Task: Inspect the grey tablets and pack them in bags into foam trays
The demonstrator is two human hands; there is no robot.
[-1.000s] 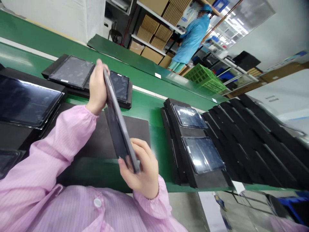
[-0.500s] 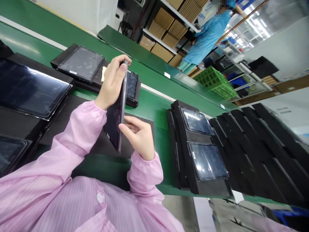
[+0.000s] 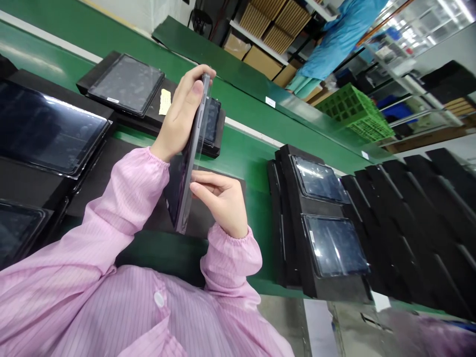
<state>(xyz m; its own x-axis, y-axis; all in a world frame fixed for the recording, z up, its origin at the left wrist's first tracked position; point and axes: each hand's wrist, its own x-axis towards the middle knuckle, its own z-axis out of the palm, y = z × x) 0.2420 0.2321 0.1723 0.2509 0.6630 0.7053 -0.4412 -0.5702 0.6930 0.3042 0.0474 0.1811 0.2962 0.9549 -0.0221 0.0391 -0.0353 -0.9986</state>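
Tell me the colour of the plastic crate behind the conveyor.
The crate is bright green, with a lattice of openings, as the head view shows.

Your left hand (image 3: 182,116) is raised ahead of you, wrist bent, fingers (image 3: 197,82) and thumb curled shut in a grip. Your right hand (image 3: 221,201) sits lower and nearer your chest, fingers extended leftward and pinched, both forearms in pink sleeves.

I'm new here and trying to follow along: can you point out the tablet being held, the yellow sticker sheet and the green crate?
tablet (image 3: 189,163), head view, on its thin side edge.
yellow sticker sheet (image 3: 164,101), head view, on its middle.
green crate (image 3: 353,111), head view, on its slatted top.
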